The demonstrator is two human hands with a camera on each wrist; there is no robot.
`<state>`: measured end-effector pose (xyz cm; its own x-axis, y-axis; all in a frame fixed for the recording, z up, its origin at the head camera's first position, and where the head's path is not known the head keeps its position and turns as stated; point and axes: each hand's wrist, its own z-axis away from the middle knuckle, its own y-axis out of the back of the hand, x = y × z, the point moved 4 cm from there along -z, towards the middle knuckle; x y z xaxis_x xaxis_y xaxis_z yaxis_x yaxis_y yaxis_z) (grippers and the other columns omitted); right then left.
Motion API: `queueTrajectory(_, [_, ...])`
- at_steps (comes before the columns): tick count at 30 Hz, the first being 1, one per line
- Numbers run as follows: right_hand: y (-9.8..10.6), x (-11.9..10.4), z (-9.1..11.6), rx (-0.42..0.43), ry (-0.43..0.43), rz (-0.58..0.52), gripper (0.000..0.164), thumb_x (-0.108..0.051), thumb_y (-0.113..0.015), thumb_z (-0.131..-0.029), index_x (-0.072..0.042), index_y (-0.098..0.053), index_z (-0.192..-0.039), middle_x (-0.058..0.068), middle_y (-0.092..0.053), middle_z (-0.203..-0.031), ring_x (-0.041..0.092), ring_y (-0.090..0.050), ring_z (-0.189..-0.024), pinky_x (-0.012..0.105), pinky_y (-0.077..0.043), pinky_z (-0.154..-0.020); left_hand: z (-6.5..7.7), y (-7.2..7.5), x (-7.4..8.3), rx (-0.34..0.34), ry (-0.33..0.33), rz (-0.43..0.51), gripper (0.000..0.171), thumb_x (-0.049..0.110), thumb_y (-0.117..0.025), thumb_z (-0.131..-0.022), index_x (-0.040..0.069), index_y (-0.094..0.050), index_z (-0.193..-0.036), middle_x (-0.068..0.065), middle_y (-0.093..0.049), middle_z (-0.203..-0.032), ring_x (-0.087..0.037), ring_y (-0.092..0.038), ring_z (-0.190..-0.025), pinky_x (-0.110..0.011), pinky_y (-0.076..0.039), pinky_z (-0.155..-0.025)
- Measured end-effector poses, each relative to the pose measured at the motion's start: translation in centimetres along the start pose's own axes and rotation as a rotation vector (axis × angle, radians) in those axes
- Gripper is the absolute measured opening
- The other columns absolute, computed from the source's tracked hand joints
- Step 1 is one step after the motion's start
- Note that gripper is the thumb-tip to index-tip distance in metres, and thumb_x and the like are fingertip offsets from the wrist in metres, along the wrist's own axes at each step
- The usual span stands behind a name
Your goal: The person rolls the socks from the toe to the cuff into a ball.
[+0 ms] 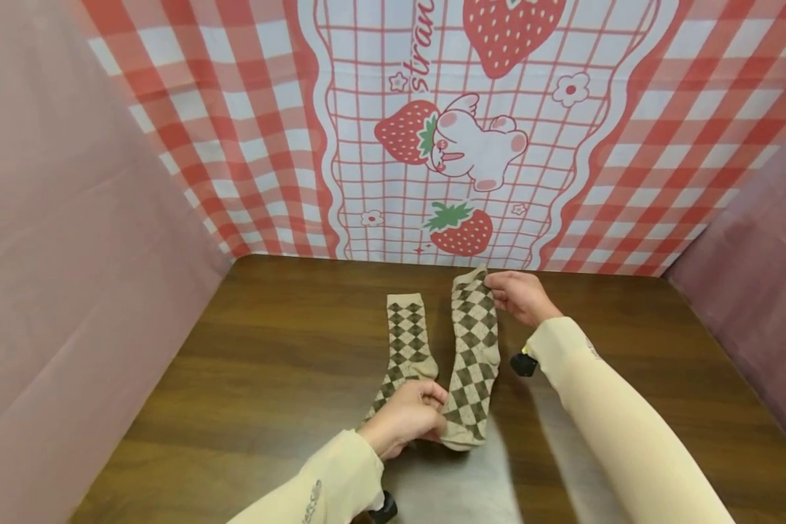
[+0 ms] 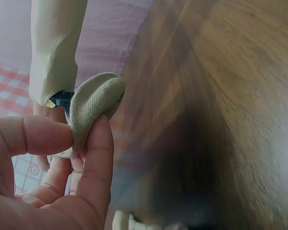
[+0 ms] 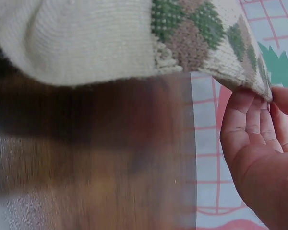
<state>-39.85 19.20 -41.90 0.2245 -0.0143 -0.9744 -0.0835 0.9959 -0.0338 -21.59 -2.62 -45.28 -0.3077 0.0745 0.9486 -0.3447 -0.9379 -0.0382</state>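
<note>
Two beige socks with a dark diamond pattern are in the head view. The right-hand sock (image 1: 474, 342) is stretched lengthwise between both hands, its cuff toward the back wall. My left hand (image 1: 409, 416) pinches the toe end; the left wrist view shows the plain beige toe (image 2: 98, 96) between thumb and fingers. With thumb and fingertips my right hand (image 1: 522, 297) pinches the edge near the cuff, also seen in the right wrist view beside the patterned leg (image 3: 201, 38). The other sock (image 1: 407, 338) lies on the table, its foot partly hidden behind my left hand.
A brown wooden table (image 1: 249, 393) spreads under the socks. A red-and-white checked cloth with strawberries (image 1: 461, 233) hangs at the back, and pink cloth (image 1: 92, 240) covers the left side. A black device (image 1: 524, 364) is at my right wrist.
</note>
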Motion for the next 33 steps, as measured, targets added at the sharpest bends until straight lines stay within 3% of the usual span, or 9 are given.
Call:
queueTrajectory(7, [-1.8, 0.3, -0.6, -0.007, -0.016, 0.035, 0.046, -0.006, -0.052, -0.101, 0.011, -0.04, -0.142, 0.0, -0.053, -0.093, 0.004, -0.041, -0.063, 0.023, -0.044, -0.062, 0.7, 1.7, -0.5, 0.023, 0.01, 0.014, 0.038, -0.016, -0.054, -0.063, -0.001, -0.062, -0.097, -0.004, -0.054, -0.08, -0.014, -0.053, -0.062, -0.025, -0.049, -0.055])
queueTrajectory(10, [-2.4, 0.3, -0.7, -0.012, -0.023, 0.056, 0.051, -0.006, -0.052, -0.101, 0.009, -0.037, -0.147, 0.004, -0.053, -0.103, 0.004, -0.044, -0.065, 0.023, -0.047, -0.066, 1.0, 2.2, -0.8, 0.036, 0.016, 0.026, 0.038, -0.017, -0.053, -0.062, -0.001, -0.062, -0.096, -0.004, -0.054, -0.079, -0.014, -0.053, -0.061, -0.025, -0.049, -0.054])
queueTrajectory(17, [-3.7, 0.6, -0.9, -0.024, -0.055, 0.139, 0.051, -0.009, -0.052, -0.102, 0.002, -0.038, -0.149, 0.019, -0.041, -0.145, 0.005, -0.056, -0.081, 0.025, -0.052, -0.078, 1.5, 3.4, -1.5, 0.069, 0.015, 0.023, 0.039, -0.018, -0.052, -0.061, 0.0, -0.062, -0.095, -0.003, -0.052, -0.077, -0.014, -0.051, -0.06, -0.024, -0.048, -0.052])
queueTrajectory(26, [-5.8, 0.9, -1.5, -0.037, -0.058, 0.154, 0.049, -0.008, -0.053, -0.101, 0.002, -0.041, -0.148, 0.017, -0.046, -0.137, 0.007, -0.055, -0.078, 0.029, -0.052, -0.078, 2.1, 4.8, -1.9, 0.092, -0.016, 0.008, 0.041, -0.017, -0.052, -0.059, -0.001, -0.062, -0.096, -0.003, -0.052, -0.079, -0.015, -0.05, -0.068, -0.024, -0.048, -0.056])
queueTrajectory(33, [-7.5, 1.1, -1.9, -0.057, -0.053, 0.165, 0.047, -0.004, -0.053, -0.1, 0.004, -0.043, -0.145, 0.017, -0.051, -0.129, 0.008, -0.056, -0.077, 0.029, -0.053, -0.078, 2.8, 5.9, -2.2, 0.101, 0.011, 0.041, 0.04, -0.018, -0.05, -0.062, -0.002, -0.06, -0.096, -0.004, -0.051, -0.079, -0.013, -0.051, -0.064, -0.026, -0.05, -0.057])
